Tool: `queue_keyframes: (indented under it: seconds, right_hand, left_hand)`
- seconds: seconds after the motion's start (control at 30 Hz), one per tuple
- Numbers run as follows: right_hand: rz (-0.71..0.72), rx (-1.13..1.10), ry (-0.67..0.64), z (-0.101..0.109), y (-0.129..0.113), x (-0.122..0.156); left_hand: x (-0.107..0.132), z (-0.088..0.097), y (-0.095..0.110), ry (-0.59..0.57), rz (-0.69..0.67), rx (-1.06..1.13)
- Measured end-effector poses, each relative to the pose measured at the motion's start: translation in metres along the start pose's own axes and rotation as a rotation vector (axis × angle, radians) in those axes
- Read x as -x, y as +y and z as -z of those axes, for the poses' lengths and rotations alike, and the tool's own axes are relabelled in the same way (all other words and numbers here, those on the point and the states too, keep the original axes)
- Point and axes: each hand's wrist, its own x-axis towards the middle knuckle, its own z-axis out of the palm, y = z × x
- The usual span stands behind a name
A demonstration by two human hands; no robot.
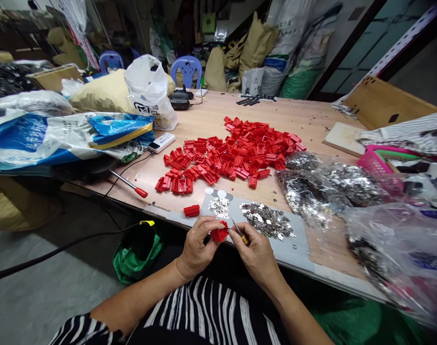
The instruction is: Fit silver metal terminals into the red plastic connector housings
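Observation:
My left hand (200,244) is closed around a small red plastic housing (219,233), pinching it between thumb and fingers at the table's front edge. Close beside it, my right hand (256,247) grips a thin pointed metal tool with a yellow handle (244,238). The thumb and fingertips of that hand touch the right side of the housing; any small part between them is too small to make out. Another red housing (191,211) lies by itself just beyond my left hand. Small flat silver metal pieces (218,207) and a bigger pile of metal clips (268,220) lie past my hands.
A large heap of red housings (236,151) covers the table's middle. Clear bags of metal parts (311,187) and a pink basket (374,160) stand at right. At left are sacks (67,134), a white device (162,143) and a red-tipped lever (140,192). A green bag (137,254) sits below.

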Motion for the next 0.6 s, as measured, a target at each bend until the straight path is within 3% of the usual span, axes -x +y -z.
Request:
queue_keyframes:
  seconds: [0.2, 0.6]
  right_hand:
    - [-0.105, -0.058, 0.011, -0.003, 0.001, -0.006]
    - [-0.093, 0.137, 0.008, 0.004, -0.014, -0.002]
  left_hand:
    - [0.003, -0.001, -0.003, -0.021, -0.008, -0.019]
    - [0.004, -0.002, -0.006, -0.023, -0.098, -0.073]
